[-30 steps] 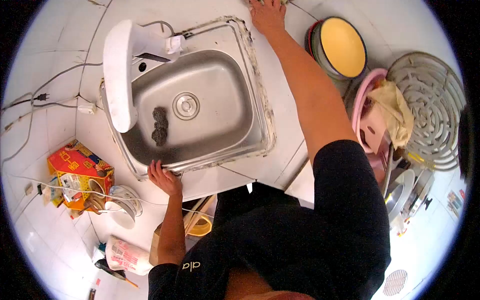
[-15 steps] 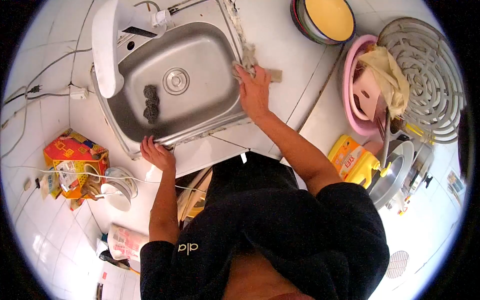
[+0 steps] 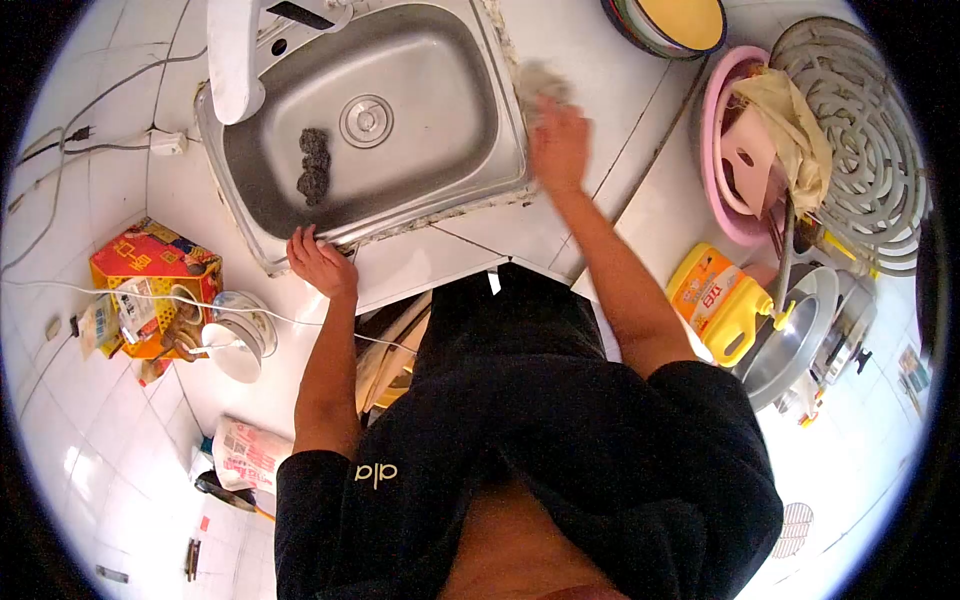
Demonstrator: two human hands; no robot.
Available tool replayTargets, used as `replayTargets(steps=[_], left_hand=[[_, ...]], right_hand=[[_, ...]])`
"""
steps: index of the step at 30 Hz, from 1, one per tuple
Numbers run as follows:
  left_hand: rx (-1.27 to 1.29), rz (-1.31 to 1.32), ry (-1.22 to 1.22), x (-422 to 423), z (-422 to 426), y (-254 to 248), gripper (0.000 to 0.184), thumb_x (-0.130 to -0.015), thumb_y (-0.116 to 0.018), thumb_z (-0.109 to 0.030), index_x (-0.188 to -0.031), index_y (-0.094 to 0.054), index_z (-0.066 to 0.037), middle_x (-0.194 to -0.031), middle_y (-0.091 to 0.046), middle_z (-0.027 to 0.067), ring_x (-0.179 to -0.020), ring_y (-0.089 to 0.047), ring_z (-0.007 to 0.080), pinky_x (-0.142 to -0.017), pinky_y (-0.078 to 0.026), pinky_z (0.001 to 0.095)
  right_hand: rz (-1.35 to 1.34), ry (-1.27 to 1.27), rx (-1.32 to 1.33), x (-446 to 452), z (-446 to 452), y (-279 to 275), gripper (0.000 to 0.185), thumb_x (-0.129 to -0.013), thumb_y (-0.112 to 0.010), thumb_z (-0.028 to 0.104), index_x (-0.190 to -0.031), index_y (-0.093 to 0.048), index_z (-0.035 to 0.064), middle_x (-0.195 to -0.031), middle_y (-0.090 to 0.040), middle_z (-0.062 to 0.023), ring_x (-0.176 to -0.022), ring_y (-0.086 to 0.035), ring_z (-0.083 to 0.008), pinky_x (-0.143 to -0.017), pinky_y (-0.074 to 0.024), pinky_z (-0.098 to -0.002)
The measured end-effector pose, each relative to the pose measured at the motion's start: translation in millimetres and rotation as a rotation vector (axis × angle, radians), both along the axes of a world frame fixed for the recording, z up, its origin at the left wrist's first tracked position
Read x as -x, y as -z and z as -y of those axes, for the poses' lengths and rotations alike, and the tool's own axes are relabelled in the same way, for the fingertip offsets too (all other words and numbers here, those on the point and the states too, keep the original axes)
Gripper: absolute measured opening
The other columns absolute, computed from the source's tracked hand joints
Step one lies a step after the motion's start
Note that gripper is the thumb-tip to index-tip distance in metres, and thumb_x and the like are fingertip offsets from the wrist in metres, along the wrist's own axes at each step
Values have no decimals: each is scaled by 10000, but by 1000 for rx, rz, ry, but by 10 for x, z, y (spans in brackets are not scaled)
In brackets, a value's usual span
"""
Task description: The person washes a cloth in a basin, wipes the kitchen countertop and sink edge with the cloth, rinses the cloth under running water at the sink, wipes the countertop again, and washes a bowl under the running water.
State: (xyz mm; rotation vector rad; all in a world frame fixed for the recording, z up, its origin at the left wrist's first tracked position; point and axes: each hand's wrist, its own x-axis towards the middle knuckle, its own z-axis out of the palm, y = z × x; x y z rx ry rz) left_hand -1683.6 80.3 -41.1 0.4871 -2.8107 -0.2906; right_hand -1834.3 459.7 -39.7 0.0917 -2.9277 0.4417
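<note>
The white tiled countertop (image 3: 620,110) is spreading around the steel sink (image 3: 430,90). A pink basin (image 3: 712,150) is sitting toward the far right, and a yellow jug (image 3: 715,305) is lying nearer on the right. The right hand (image 3: 562,145) is reaching over the counter just right of the sink, its fingers meeting a cloth; blur is hiding whether they are gripping it. The left hand (image 3: 322,264) is resting, fingers slightly spread, on the sink's near left rim. The greyish cloth (image 3: 545,84) is lying beside the sink's right edge, partly covered. A dark scourer (image 3: 314,165) is lying inside the sink, left of the drain (image 3: 366,121).
</note>
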Motion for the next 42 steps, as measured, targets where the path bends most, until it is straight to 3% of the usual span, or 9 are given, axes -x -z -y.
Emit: replayTargets(steps=[2, 8, 13, 19, 25, 31, 35, 39, 42], left_hand=[[-9, 12, 10, -19, 3, -4, 396, -957, -316, -275, -1149, -572, -40, -1299, -487, 171, -1259, -360, 375, -1065, -247, 481], [-3, 10, 24, 1, 33, 37, 404, -958, -306, -278, -1161, -557, -35, -1290, -488, 179, -1250, -367, 385, -1066, -243, 490], [-4, 48, -8, 14, -2, -94, 382, -956, -316, -249, -1157, -551, -25, -1299, -477, 180, -1258, -352, 391, -1066, -239, 489], [-34, 78, -45, 39, 18, -119, 380, -961, -313, -243, -1156, -551, -20, -1308, -472, 173, -1262, -349, 386, -1069, -240, 495], [-70, 110, -49, 26, 52, -97, 367, -933, -336, -221, -1178, -530, -28, -1326, -447, 176, -1266, -335, 401, -1060, -242, 514], [-104, 151, -116, 100, 60, -144, 433, -963, -279, -313, -1161, -552, -41, -1328, -457, 165, -1290, -325, 381, -1080, -218, 497], [-99, 175, -101, 88, 54, -89, 422, -946, -300, -304, -1168, -545, -43, -1330, -449, 164, -1294, -318, 385, -1082, -215, 496], [-108, 169, -106, 90, 44, -99, 418, -938, -302, -303, -1167, -544, -51, -1339, -441, 154, -1305, -309, 379, -1083, -212, 501], [-125, 184, -127, 100, 50, -139, 415, -935, -308, -304, -1167, -546, -55, -1338, -443, 151, -1300, -314, 377, -1083, -211, 500]], right_hand=[[95, 236, 177, 9, 556, -279, 515, -777, -604, 76, -1284, -514, 95, -1074, -526, -169, -961, -481, -344, -882, -402, -438], [96, -117, 613, 234, 357, -633, 474, -793, -595, 68, -1262, -527, 87, -1038, -519, -176, -974, -487, -352, -900, -408, -440], [37, 228, 229, 582, 32, -386, 520, -822, -595, 92, -1319, -456, 29, -1126, -512, -199, -1074, -454, -356, -933, -372, -479], [-55, -119, 151, 1493, 559, -162, 472, -841, -582, 117, -1293, -483, 27, -1117, -522, -208, -1070, -466, -351, -938, -362, -483], [-152, -27, 359, 3147, 840, -308, 354, -883, -541, 194, -1212, -547, 63, -1153, -562, -199, -1060, -512, -341, -947, -371, -490], [-223, 30, -56, 4066, 1101, 179, 389, -862, -513, 287, -1217, -568, 136, -1242, -558, -136, -1115, -515, -310, -886, -419, -491], [-124, -448, -69, 4081, 1672, 312, 354, -821, -529, 207, -1123, -660, 334, -1088, -600, -115, -1003, -551, -346, -864, -464, -469], [101, -736, 71, 3482, 1633, -73, 284, -883, -547, 351, -1083, -704, 225, -1064, -616, -112, -964, -577, -315, -876, -471, -423], [528, -546, 168, 3569, 1403, -343, 316, -834, -593, 336, -1048, -718, 139, -1044, -661, -111, -974, -609, -278, -877, -473, -393]])
